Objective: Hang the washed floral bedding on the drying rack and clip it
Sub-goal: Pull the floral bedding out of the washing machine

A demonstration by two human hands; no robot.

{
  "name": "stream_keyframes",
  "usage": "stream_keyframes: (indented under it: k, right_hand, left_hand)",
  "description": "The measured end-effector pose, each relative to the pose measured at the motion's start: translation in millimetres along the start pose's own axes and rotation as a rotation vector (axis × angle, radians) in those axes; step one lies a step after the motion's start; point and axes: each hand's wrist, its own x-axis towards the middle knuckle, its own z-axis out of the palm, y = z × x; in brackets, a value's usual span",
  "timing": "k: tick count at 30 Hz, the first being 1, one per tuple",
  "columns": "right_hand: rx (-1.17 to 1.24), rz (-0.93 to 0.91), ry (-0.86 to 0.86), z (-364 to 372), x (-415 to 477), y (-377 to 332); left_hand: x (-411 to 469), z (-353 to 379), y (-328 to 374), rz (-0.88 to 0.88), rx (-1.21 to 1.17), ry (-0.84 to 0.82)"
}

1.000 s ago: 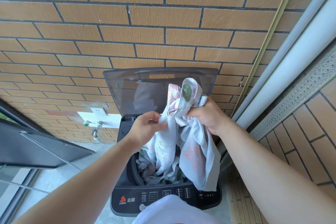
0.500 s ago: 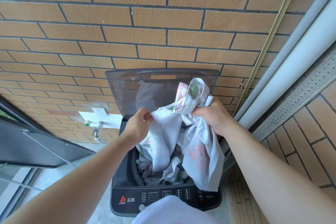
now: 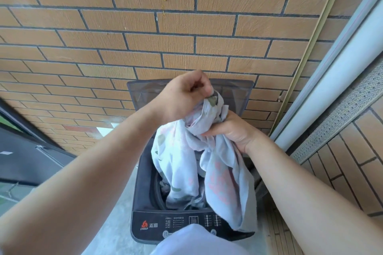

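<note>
The pale floral bedding (image 3: 182, 157), light blue-white with pink and green prints, rises in a bunch out of the drum of a dark top-loading washing machine (image 3: 145, 223). My right hand (image 3: 234, 132) grips a thick gather of the cloth at the right. My left hand (image 3: 182, 99) is raised above it and pinches the topmost tip of the fabric between curled fingers. One fold hangs over the machine's front right edge. The rest of the bedding lies inside the drum. No drying rack or clips are in view.
The machine's lid (image 3: 234, 93) stands open against a tan brick wall (image 3: 186, 43). A grey and white sliding door frame (image 3: 339, 80) runs diagonally at the right. A dark open window pane (image 3: 27, 157) juts in at the left. Concrete floor (image 3: 116, 232) lies beside the machine.
My left hand let go of the lower cloth, rose up and to the right, and now pinches the top tip. My right hand kept its grip, and more bedding has come out of the drum.
</note>
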Motion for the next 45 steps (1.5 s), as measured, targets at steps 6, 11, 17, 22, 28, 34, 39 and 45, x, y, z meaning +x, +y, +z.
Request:
stream_keyframes:
  k: [6, 11, 17, 22, 28, 34, 39, 45]
  right_hand:
    - [-0.038, 0.041, 0.22, -3.5, -0.8, 9.8]
    - [-0.022, 0.005, 0.428, -9.7, -0.8, 10.9]
    - [-0.087, -0.032, 0.492, -17.1, -8.9, 11.5]
    - [-0.252, 0.007, 0.375, -25.1, -21.2, 14.1]
    - [-0.351, 0.007, 0.053, -4.8, -19.3, 6.7]
    - [-0.328, 0.024, -0.09, 9.8, -17.0, 4.9]
    - [-0.198, -0.022, 0.126, 1.7, -12.3, 12.6]
    - [-0.21, -0.082, 0.217, -1.3, -6.5, 9.3]
  left_hand:
    - [-24.5, -5.2, -34.7, -0.296, -0.455, -0.028]
    - [-55.8, 15.6, -80.3, -0.48, -0.122, -0.245]
    - [-68.9, 42.4, -105.3, -0.59, 0.364, -0.23]
    - [-47.1, 7.0, -82.5, -0.417, 0.462, 0.187]
    - [-19.9, -0.1, -1.1, 0.108, 0.493, 0.256]
    - [-25.9, 15.1, -6.0, -0.124, 0.119, 0.031]
    - [-39.6, 1.3, -38.5, -0.344, -0.494, -0.021]
    - [-65.3, -3.6, -90.2, -0.566, -0.526, -0.207]
